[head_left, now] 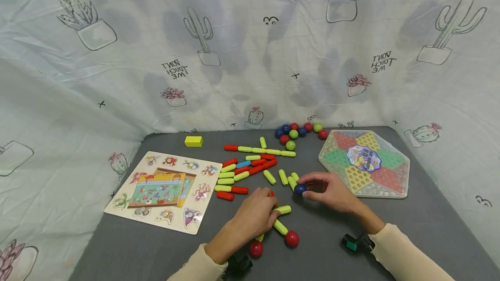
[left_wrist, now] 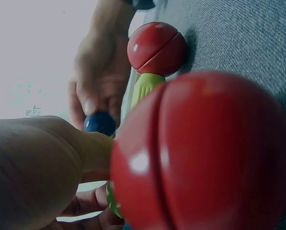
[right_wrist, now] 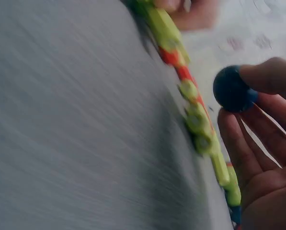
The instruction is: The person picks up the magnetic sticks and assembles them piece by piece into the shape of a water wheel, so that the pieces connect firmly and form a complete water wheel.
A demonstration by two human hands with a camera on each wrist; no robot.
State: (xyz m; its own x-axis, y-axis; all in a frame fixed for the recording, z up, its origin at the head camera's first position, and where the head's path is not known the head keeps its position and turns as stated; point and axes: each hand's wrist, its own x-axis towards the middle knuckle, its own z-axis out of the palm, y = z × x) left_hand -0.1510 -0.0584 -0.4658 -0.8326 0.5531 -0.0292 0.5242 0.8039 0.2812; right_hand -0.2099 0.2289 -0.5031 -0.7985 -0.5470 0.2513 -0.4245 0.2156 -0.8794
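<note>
My right hand (head_left: 332, 192) pinches a dark blue ball (right_wrist: 231, 90) between thumb and fingers, just above the table. Left of it, my left hand (head_left: 254, 211) has its fingers curled at the joint of a figure built from yellow-green rods, one rod (head_left: 284, 209) pointing right. Two red balls cap the near ends of that figure: one red ball (head_left: 291, 239) on a slanting yellow-green rod (head_left: 280, 227), another red ball (head_left: 256, 249) closer to my wrist. The joint itself is hidden under my left fingers. Loose yellow-green rods (head_left: 283, 177) lie near the blue ball.
Red, yellow-green and blue rods (head_left: 243, 164) lie beyond my left hand, some joined end to end. At the back are several balls (head_left: 293, 134) and a yellow block (head_left: 193, 141). A picture puzzle board (head_left: 195, 224) lies left, a hexagonal game board (head_left: 392, 159) right.
</note>
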